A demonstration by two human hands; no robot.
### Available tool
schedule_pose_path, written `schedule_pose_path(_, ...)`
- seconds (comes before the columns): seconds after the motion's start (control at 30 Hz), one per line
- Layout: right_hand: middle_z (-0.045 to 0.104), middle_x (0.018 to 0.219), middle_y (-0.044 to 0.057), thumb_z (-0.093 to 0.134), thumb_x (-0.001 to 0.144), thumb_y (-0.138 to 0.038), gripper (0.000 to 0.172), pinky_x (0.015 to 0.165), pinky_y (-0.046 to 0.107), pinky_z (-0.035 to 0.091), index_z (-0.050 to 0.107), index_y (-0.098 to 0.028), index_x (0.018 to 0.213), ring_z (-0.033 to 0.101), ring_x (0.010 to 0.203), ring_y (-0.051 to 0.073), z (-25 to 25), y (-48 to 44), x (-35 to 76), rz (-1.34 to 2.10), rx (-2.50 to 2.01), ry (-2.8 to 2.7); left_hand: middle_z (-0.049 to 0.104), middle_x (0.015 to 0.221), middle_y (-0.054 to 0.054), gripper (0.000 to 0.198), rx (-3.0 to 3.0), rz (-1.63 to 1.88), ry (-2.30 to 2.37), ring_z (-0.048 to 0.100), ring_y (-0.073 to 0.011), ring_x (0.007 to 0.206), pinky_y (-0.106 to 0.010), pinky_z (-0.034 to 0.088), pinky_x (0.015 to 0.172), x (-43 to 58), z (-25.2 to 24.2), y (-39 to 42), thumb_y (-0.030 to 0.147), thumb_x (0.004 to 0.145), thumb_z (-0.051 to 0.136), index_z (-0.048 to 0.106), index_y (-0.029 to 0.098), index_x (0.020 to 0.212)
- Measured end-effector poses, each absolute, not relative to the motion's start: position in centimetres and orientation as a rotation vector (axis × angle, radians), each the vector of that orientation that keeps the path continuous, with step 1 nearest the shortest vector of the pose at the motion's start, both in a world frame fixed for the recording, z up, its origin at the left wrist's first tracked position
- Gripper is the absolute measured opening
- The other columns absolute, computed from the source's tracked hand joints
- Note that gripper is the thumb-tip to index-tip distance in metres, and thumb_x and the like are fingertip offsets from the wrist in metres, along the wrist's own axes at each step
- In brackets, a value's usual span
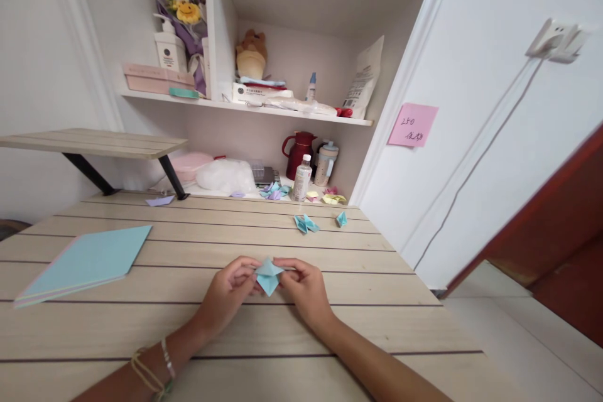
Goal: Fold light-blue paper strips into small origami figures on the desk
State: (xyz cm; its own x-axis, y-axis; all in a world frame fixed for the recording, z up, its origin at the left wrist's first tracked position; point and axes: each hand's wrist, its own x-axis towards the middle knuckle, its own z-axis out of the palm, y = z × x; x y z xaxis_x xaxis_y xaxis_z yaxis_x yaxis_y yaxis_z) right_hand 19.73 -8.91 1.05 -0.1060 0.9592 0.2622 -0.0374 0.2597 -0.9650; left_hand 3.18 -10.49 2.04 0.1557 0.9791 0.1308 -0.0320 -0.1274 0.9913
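Between my two hands is a small folded piece of light blue origami paper (269, 277), with a raised point at the top and a diamond shape below. My left hand (230, 289) pinches its left side between thumb and fingers. On the right side, my right hand (304, 289) grips the paper the same way. Some fingertips are hidden behind the paper. Beyond my hands lie blue folded paper pieces (306, 223) and a single blue folded piece (342, 219).
A stack of coloured paper sheets (89, 260) lies at the left of the slatted table (226, 364). A small raised stand (94, 142) is behind it. At the back are a plastic bottle (302, 179), a red jug (298, 152) and several folded papers (274, 191).
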Motion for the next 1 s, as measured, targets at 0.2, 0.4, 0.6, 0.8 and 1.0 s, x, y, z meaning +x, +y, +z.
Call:
schedule_pose_path(0.2, 0.064, 0.057, 0.001, 0.065, 0.065, -0.025, 0.024, 0.053, 0.027, 0.048, 0.068, -0.016, 0.087, 0.058, 0.054, 0.015, 0.6, -8.2, 20.3, 1.29, -0.908, -1.398, 0.068, 0.078, -0.004, 0.02, 1.275, 1.2, 0.955, 0.064, -0.0196, 0.069, -0.033, 0.052, 0.068, 2.6, 2.3, -10.2, 0.028, 0.069, 0.064, 0.06, 0.016, 0.084)
schedule_pose_path(0.4, 0.064, 0.1, 0.007, 0.057, 0.07, -0.017, 0.021, 0.065, 0.03, 0.051, 0.07, -0.024, 0.085, 0.061, 0.084, 0.02, 1.5, -8.8, 21.0, 0.861, -0.807, -1.729, 0.065, 0.066, 0.0, 0.025, 1.231, 1.133, 0.979, 0.064, -0.0172, 0.062, -0.03, 0.052, 0.062, 2.5, 1.7, -10.0, 0.034, 0.067, 0.066, 0.055, 0.018, 0.082)
schedule_pose_path(0.6, 0.058, 0.111, 0.007, 0.056, 0.07, -0.014, 0.023, 0.067, 0.03, 0.051, 0.069, -0.024, 0.087, 0.06, 0.086, 0.019, 2.4, -9.1, 21.5, 0.934, -0.717, -1.867, 0.068, 0.078, -0.005, 0.035, 1.263, 1.02, 0.957, 0.064, -0.0188, 0.072, -0.03, 0.05, 0.067, 2.3, 1.1, -9.3, 0.028, 0.06, 0.073, 0.059, 0.014, 0.09)
schedule_pose_path(0.8, 0.063, 0.099, 0.007, 0.063, 0.068, -0.023, 0.04, 0.063, 0.028, 0.049, 0.057, -0.022, 0.108, 0.061, 0.073, 0.016, 2.0, -8.9, 20.9, 1.305, -0.809, -1.581, 0.068, 0.073, -0.004, 0.024, 1.406, 1.061, 1.035, 0.063, -0.0179, 0.068, -0.027, 0.049, 0.062, 2.6, 1.2, -9.8, 0.025, 0.06, 0.072, 0.061, 0.015, 0.08)
schedule_pose_path(1.0, 0.065, 0.081, 0.004, 0.078, 0.052, -0.032, 0.041, 0.064, 0.027, 0.047, 0.066, -0.019, 0.088, 0.059, 0.073, 0.018, 1.5, -8.9, 20.4, 1.202, -0.885, -1.698, 0.07, 0.077, -0.005, 0.017, 1.551, 1.061, 1.039, 0.064, -0.0207, 0.072, -0.026, 0.049, 0.064, 3.0, 1.1, -10.5, 0.024, 0.064, 0.068, 0.066, 0.016, 0.079)
